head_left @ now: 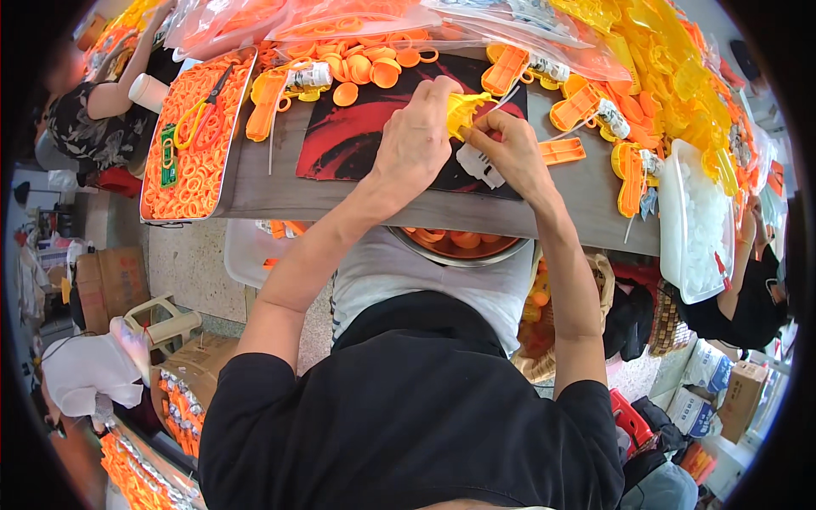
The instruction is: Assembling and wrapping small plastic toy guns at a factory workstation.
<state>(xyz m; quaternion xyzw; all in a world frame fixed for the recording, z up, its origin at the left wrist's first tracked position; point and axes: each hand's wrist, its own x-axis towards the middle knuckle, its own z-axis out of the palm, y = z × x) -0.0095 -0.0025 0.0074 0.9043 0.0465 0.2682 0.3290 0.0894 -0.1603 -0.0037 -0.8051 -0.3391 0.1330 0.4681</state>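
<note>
Left hand [414,140] grasps the yellow plastic part [464,109] at the frame's upper centre while the right hand [517,155] pinches its edge beside a white slotted piece [481,167], work probably best done by steadying the left and pressing gently with the right.

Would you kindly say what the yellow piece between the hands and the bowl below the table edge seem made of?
Yellow piece: probably smooth moulded plastic, given its even colour and thin edges.
Bowl: likely polished metal, given its silvery, reflective rim.
</note>
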